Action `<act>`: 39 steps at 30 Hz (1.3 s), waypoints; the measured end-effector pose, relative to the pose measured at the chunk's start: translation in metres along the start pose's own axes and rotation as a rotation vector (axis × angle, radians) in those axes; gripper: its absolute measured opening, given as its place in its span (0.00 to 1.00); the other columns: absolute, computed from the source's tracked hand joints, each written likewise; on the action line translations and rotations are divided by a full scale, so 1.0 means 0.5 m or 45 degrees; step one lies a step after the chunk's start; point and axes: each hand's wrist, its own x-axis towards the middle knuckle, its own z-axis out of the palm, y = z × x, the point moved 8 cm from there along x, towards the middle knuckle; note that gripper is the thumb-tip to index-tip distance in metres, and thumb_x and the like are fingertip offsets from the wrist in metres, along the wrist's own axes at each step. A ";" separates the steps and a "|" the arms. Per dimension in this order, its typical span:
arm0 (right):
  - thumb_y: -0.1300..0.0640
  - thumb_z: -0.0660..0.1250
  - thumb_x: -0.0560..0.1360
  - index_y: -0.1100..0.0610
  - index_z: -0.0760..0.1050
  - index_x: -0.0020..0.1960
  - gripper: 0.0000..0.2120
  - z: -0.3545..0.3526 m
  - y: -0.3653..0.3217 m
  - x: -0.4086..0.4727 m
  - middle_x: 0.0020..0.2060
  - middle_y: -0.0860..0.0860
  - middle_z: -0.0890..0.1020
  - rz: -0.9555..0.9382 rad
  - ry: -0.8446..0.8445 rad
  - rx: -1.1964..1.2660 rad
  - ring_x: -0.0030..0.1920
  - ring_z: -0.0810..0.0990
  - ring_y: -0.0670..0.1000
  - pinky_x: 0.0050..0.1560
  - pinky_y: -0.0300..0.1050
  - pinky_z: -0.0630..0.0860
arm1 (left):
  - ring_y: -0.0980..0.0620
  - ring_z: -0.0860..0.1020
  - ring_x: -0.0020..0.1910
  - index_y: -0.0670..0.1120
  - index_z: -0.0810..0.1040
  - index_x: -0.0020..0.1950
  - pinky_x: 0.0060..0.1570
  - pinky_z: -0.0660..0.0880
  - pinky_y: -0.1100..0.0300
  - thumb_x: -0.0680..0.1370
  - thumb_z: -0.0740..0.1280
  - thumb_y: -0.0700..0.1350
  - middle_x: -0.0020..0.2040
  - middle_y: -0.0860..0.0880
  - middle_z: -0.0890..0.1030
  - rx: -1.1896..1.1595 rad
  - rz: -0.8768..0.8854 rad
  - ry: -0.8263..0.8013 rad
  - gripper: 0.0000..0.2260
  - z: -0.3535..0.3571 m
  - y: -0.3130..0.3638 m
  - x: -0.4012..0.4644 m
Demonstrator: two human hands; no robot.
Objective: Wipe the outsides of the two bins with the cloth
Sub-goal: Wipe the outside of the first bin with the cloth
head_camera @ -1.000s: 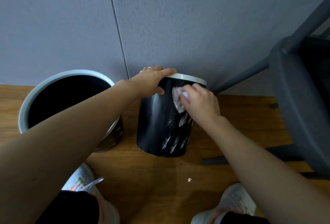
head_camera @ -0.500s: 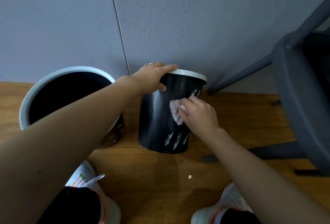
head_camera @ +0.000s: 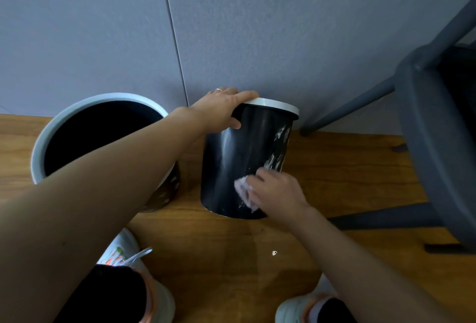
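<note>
No writing is legible. At frame centre, the left hand (head_camera: 223,109) grips the white rim of the small glossy black bin (head_camera: 231,168); the right hand (head_camera: 277,192) presses a crumpled white cloth (head_camera: 242,190) low on its side. The larger white-rimmed bin (head_camera: 77,116) stands left, a grey chair (head_camera: 425,116) right.

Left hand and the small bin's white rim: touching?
Touching. The head view shows the left hand gripping the white rim of the small bin, fingers over the top and thumb on the dark wall.

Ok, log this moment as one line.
left hand: grips small bin rim | right hand: presses cloth low on wall | large bin: untouched
</note>
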 end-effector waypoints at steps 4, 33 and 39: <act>0.57 0.71 0.73 0.56 0.80 0.48 0.05 -0.042 0.038 0.026 0.39 0.52 0.80 0.202 0.140 0.034 0.34 0.78 0.50 0.29 0.40 0.72 | 0.40 0.70 0.60 0.56 0.59 0.75 0.62 0.66 0.47 0.74 0.71 0.46 0.60 0.43 0.72 0.002 0.004 0.007 0.33 0.000 -0.001 -0.002; 0.54 0.66 0.77 0.53 0.78 0.54 0.08 -0.017 0.042 0.006 0.44 0.49 0.79 0.297 0.050 0.160 0.36 0.74 0.45 0.32 0.36 0.65 | 0.40 0.70 0.60 0.56 0.58 0.75 0.62 0.67 0.46 0.75 0.71 0.46 0.59 0.43 0.72 0.026 -0.007 0.000 0.33 0.000 0.001 -0.007; 0.54 0.67 0.76 0.53 0.78 0.53 0.07 -0.019 0.040 0.017 0.45 0.50 0.79 0.293 0.021 0.181 0.36 0.76 0.46 0.31 0.36 0.68 | 0.40 0.70 0.60 0.57 0.58 0.75 0.63 0.66 0.45 0.75 0.71 0.46 0.59 0.43 0.72 0.031 -0.002 -0.007 0.33 0.001 0.001 -0.006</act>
